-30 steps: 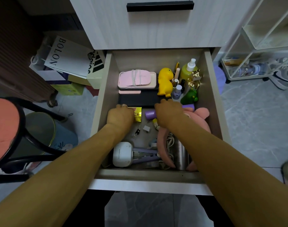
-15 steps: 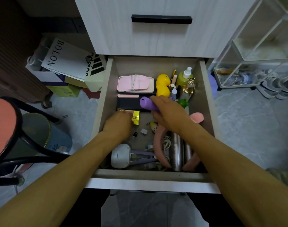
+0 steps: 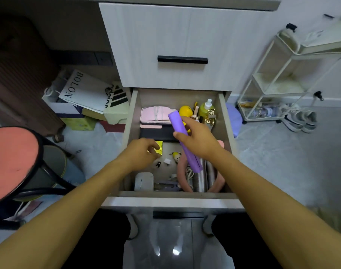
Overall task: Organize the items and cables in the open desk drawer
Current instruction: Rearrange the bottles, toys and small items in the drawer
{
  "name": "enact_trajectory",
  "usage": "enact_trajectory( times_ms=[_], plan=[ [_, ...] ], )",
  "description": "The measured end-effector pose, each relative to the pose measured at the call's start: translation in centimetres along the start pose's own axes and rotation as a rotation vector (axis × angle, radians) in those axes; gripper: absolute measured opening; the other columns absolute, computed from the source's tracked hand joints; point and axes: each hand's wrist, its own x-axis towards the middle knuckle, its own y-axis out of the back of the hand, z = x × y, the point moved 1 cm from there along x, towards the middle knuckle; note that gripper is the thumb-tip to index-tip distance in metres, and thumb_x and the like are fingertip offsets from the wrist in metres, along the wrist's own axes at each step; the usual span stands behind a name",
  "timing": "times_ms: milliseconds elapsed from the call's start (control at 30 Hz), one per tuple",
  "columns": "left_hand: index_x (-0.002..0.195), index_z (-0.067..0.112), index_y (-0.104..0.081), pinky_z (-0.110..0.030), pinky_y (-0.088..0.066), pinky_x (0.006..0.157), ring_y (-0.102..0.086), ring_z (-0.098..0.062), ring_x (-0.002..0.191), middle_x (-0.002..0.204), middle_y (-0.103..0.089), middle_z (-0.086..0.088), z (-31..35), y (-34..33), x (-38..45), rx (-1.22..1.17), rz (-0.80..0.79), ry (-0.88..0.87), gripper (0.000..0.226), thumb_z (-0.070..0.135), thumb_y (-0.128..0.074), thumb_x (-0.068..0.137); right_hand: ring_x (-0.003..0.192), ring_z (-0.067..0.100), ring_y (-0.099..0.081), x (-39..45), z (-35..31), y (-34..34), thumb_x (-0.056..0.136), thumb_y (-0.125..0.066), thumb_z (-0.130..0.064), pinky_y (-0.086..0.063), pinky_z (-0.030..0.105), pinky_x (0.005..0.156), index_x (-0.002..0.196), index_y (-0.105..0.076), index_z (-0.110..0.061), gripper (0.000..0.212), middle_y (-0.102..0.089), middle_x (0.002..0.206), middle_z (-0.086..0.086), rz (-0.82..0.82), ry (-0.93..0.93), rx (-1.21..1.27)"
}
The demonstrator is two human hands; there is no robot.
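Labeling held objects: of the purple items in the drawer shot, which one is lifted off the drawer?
The long purple bar, gripped by the right hand. The purple-handled item at the drawer's front lies flat, untouched.

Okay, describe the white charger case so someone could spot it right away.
Look in the open drawer, at its near left corner. The white case lies there, left of the steel tubes. It is the only white, rounded box in there.

Bare arms, dark trousers

I see both forearms uncovered up to the frame's edge, with no sleeves, watch or bracelet showing. My left hand and right hand wear no gloves. Black trousers cover both legs at the bottom of the view.
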Motion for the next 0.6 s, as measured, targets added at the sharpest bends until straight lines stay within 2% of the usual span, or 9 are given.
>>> enact_trajectory(
  times_ms=[100,167,233,367,500,600],
  plan=[
    [0.118,0.020,-0.066,-0.027,-0.049,0.089,-0.061,-0.017,0.099,0.112,-0.066,-0.002,0.0,0.0,-1.2,0.037,-0.027,-0.020,0.026,0.023,-0.063,0.093,0.094,0.027,-0.057,-2.1,0.6,0.4,0.093,-0.060,-0.028,-0.044,0.032,0.079,0.150,-0.031,-0.021,0.064,-0.060,0.112,0.007,-0.050,-0.110,-0.104],
    [0.123,0.022,-0.062,-0.030,-0.050,0.091,-0.061,-0.019,0.102,0.119,-0.064,-0.004,-0.1,-0.4,-2.0,0.103,-0.104,-0.019,0.030,0.026,-0.062,0.093,0.099,0.031,-0.057,-3.6,1.1,0.4,0.094,-0.057,-0.028,-0.043,0.034,0.076,0.154,-0.015,-0.024,0.074,-0.060,0.114,0.011,-0.126,-0.174,-0.270],
    [0.129,0.024,-0.057,-0.033,-0.050,0.093,-0.060,-0.021,0.108,0.126,-0.061,-0.004,0.0,-1.0,-2.5,0.247,-0.202,-0.014,0.036,0.028,-0.061,0.094,0.099,0.032,-0.057,-4.5,1.7,0.4,0.092,-0.056,-0.029,-0.049,0.039,0.077,0.154,-0.009,-0.028,0.078,-0.059,0.115,0.014,-0.185,-0.207,-0.435],
    [0.142,0.033,-0.044,-0.032,-0.048,0.093,-0.055,-0.025,0.119,0.140,-0.052,-0.002,0.3,-1.9,-2.6,0.590,-0.339,-0.036,0.051,0.030,-0.060,0.093,0.106,0.035,-0.054,-4.6,2.8,0.5,0.085,-0.061,-0.034,-0.051,0.041,0.077,0.151,-0.017,-0.025,0.080,-0.054,0.124,0.013,-0.300,-0.239,-0.619],
    [0.141,0.031,-0.045,-0.034,-0.047,0.094,-0.057,-0.025,0.116,0.136,-0.056,-0.002,0.5,-2.8,-2.2,0.670,-0.444,0.012,0.054,0.038,-0.063,0.090,0.111,0.032,-0.052,-3.8,2.0,-0.8,0.081,-0.068,-0.030,-0.042,0.037,0.076,0.137,-0.035,-0.018,0.066,-0.048,0.126,0.012,-0.383,-0.130,-0.735],
    [0.135,0.028,-0.050,-0.035,-0.048,0.094,-0.058,-0.024,0.112,0.130,-0.060,-0.002,0.4,-3.5,-1.5,0.641,-0.519,0.057,0.053,0.042,-0.067,0.087,0.113,0.032,-0.051,-3.5,2.0,-2.7,0.083,-0.066,-0.029,-0.046,0.041,0.084,0.133,-0.038,-0.020,0.058,-0.046,0.129,0.013,-0.481,-0.104,-0.810]
  ],
)
